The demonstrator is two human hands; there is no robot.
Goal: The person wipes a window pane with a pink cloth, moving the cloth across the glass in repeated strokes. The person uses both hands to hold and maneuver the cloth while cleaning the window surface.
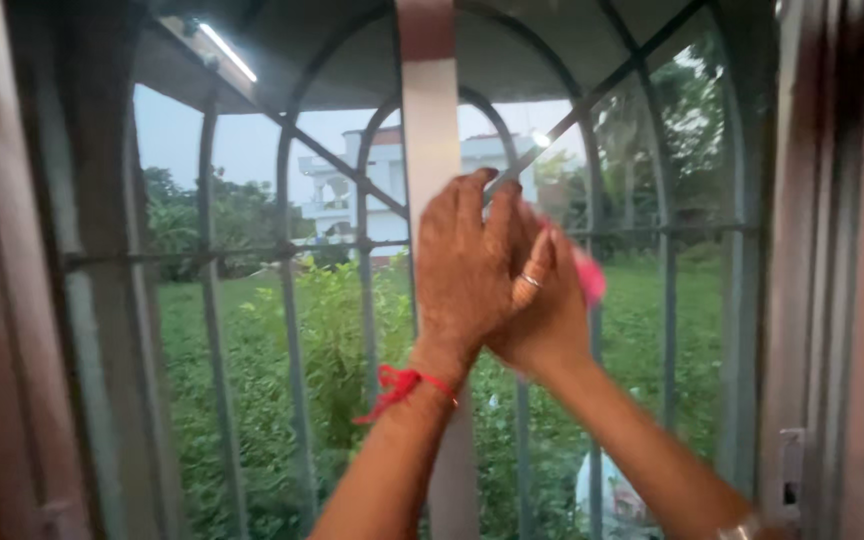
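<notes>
Pink cloth pinched in right hand against pale window frame upright, left hand spread flat over it; best wiped with steady pressure along the upright, clear of grille bars.

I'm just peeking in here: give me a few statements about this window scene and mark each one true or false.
1. Both hands are raised at the pale upright bar of the window. True.
2. The left hand has a red thread on its wrist. True.
3. The right hand holds something blue. False: the thing is pink.
4. A brick wall fills the view outside. False: green plants and a white building show.
</notes>
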